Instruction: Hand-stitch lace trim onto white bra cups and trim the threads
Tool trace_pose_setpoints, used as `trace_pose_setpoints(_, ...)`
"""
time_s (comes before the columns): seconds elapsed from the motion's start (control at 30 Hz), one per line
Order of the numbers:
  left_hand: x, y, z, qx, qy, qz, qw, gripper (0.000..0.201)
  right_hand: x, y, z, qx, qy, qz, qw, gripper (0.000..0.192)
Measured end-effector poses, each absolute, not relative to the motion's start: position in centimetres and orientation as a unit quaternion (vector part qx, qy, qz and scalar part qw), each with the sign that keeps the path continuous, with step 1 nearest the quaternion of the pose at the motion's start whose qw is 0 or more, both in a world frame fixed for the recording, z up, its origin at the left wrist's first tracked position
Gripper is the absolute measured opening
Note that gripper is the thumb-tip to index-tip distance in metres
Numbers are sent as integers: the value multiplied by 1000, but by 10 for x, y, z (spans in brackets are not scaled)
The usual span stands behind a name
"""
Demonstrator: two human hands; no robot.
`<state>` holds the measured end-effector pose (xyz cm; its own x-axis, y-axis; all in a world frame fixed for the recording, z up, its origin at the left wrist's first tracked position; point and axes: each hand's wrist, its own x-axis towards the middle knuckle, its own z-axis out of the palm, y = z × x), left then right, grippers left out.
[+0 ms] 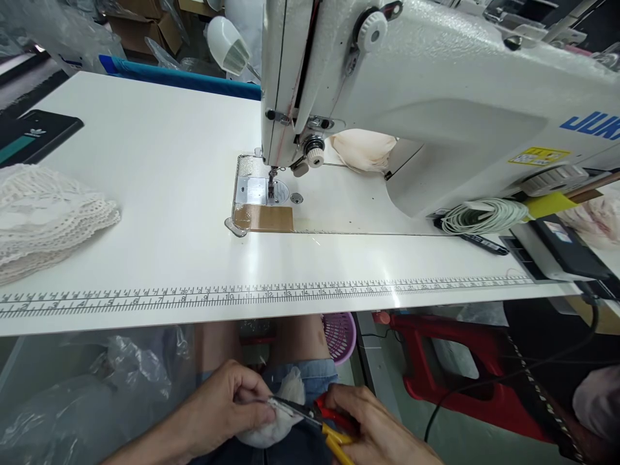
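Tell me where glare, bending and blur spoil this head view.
Head view: glare streaks the white table near the printed ruler; that ruler bows, showing wide-angle distortion; the left hand, right hand and snips at the bottom edge look slightly soft.

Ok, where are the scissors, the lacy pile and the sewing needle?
scissors (325, 429), head view, on the red and yellow handles
lacy pile (46, 216), head view, middle of the white stack
sewing needle (272, 175), head view, under the machine head

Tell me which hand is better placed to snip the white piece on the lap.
Right. The right hand holds the snips, whose blades point at the white fabric piece. The left hand pinches that piece, so it looks better suited to steadying it.
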<state>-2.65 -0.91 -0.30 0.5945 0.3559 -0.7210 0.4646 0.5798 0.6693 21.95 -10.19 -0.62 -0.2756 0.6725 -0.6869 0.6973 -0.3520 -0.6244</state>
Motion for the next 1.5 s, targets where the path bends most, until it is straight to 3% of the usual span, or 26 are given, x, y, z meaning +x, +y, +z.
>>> trace_pose_setpoints(0.1,-26,-8,-2,458,454,-41,763,34,220,-104,-6,617,546,-566,-1,44)
trace_pose_setpoints(0.27,-27,-9,-1,439,447,-46,778,38,216,-101,-2,644,546,-536,-16,34)
trace_pose_setpoints(0.53,-31,-12,-5,419,462,-40,780,46,225,-106,-3,640,575,-504,-68,40)
trace_pose_setpoints(0.8,-27,-12,-1,442,437,-40,782,34,228,-103,7,601,651,-451,-107,35)
trace_pose_setpoints(1.23,-27,-18,-2,459,447,-28,767,28,228,-107,8,608,648,-449,-98,43)
trace_pose_setpoints(1.37,-26,-16,-4,447,447,-28,774,34,234,-106,16,608,655,-429,-130,30)
trace_pose_setpoints(1.5,-29,-15,-22,469,427,-17,773,53,248,-101,36,618,694,-309,-203,27)
